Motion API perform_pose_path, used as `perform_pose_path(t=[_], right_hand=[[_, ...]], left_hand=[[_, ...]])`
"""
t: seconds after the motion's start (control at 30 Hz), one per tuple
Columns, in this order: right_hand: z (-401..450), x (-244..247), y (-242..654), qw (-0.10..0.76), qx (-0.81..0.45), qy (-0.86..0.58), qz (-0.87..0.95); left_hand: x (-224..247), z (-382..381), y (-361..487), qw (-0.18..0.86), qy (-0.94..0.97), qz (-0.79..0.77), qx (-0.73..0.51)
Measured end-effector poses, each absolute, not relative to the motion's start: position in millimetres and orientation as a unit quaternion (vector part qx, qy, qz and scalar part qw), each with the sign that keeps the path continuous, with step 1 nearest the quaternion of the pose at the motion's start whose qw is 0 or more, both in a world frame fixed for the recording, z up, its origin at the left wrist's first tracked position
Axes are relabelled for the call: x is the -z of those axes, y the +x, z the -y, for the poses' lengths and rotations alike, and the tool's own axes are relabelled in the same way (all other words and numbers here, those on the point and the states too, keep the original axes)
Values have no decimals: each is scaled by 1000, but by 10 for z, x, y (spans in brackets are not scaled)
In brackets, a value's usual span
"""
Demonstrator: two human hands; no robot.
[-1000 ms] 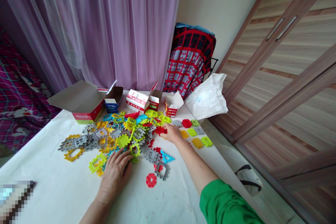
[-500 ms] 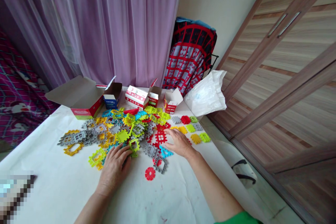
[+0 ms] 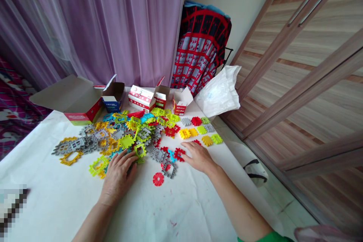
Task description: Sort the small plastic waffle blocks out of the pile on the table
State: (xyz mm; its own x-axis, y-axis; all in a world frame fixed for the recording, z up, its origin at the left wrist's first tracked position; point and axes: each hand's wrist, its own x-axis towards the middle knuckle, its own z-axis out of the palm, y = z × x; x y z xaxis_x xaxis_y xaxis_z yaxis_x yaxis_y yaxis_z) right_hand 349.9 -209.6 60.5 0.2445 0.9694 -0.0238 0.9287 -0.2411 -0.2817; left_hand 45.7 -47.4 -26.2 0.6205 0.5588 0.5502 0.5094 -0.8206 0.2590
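Note:
My left hand (image 3: 118,176) lies palm down at the near edge of a pile of interlocking plastic pieces, fingers slightly spread beside a green frame (image 3: 140,151). My right hand (image 3: 200,158) is open right of the pile, its thumb at the edge of a red window-like piece (image 3: 179,154). That piece partly covers a blue one (image 3: 171,155). Grey frames (image 3: 169,169) and a red round piece (image 3: 158,179) lie nearer to me. Beyond my right hand, red, grey, yellow and green pieces stand in short rows, among them a yellow square (image 3: 207,141).
Along the back of the white-covered table (image 3: 170,211) are a large open box (image 3: 83,116), a blue box (image 3: 112,105), a red and white box (image 3: 141,98) and smaller open boxes. A white bag (image 3: 219,92) sits at the back right corner.
The red window-like piece has shifted right and toward me, now over part of the blue piece, with my right hand beside it. My left hand stays by the pile. The view has shifted slightly.

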Motion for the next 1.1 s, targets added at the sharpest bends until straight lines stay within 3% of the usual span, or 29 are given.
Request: perform_pose_path(t=[0.7, 1.1], right_hand=[[2093, -709, 3505, -23, -179, -768, 614], [2403, -648, 3415, 12, -134, -849, 512]], left_hand=[[234, 470, 449, 29, 903, -290, -314], [219, 471, 448, 26, 904, -281, -321]])
